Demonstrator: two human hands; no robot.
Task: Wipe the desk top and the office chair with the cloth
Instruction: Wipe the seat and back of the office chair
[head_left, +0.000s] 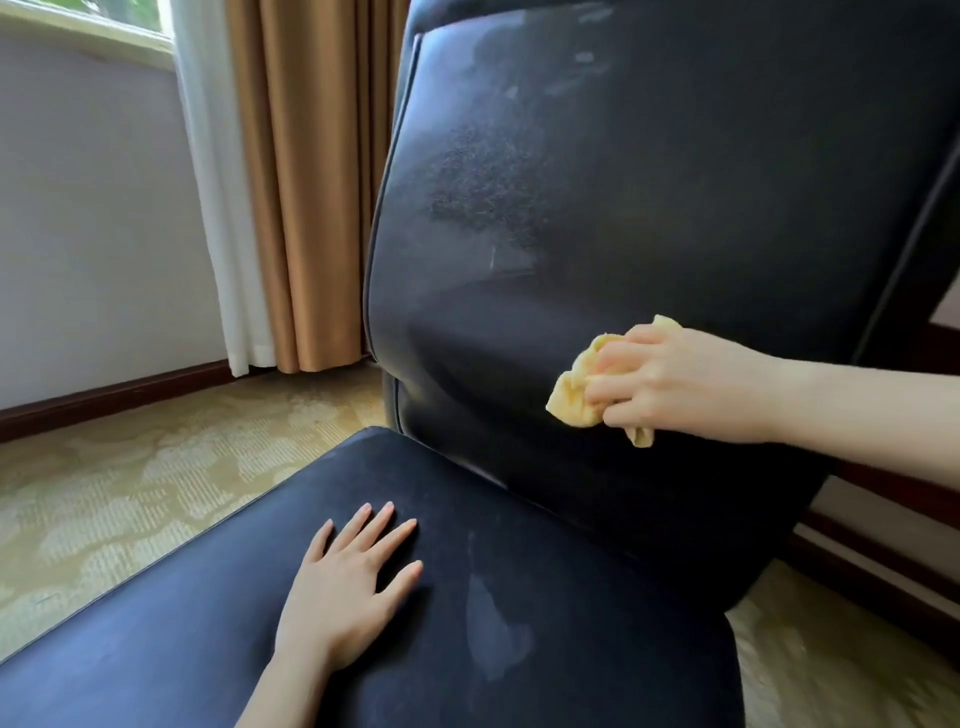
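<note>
While the left hand (337, 587) lies flat, grip open, on the seat (545, 525), the right hand (675, 382) holds a cloth (571, 397) to the chair (753, 130), low on its backrest (649, 249), where overlapping strokes should lift dust (483, 197).

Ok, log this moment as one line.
step: chair wipe | right hand: grips yellow cloth against lower backrest | left hand: flat on seat

Left hand (345, 587) lies flat, fingers spread; right hand (670, 382), arm outstretched, grips the cloth (571, 397) in curled fingers.
</note>
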